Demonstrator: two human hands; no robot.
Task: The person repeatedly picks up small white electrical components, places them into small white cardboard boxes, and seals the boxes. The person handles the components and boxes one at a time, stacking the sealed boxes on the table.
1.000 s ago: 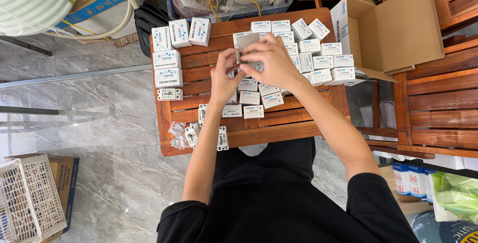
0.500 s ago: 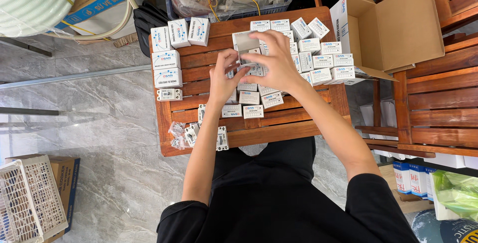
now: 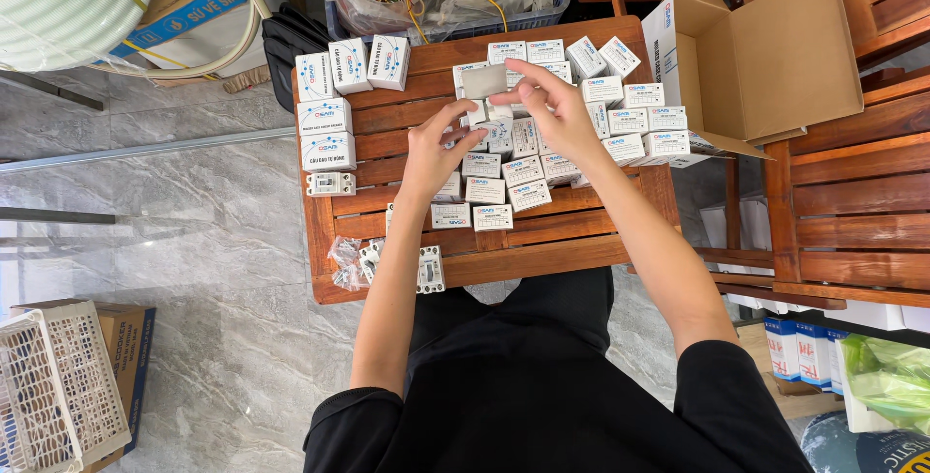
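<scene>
Two hands above a slatted wooden table (image 3: 542,241): right hand (image 3: 557,110) pinching one open small box (image 3: 486,81) by its flap, left hand (image 3: 436,149) loosely spread beneath, roughly thirty matching boxes (image 3: 325,129) around, one cardboard carton (image 3: 765,57) alongside.

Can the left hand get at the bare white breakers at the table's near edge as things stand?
Probably yes. The left hand touches the small box that the right hand pinches, so it looks free to let go. The breakers lie uncovered beside its forearm, nothing between.
</scene>
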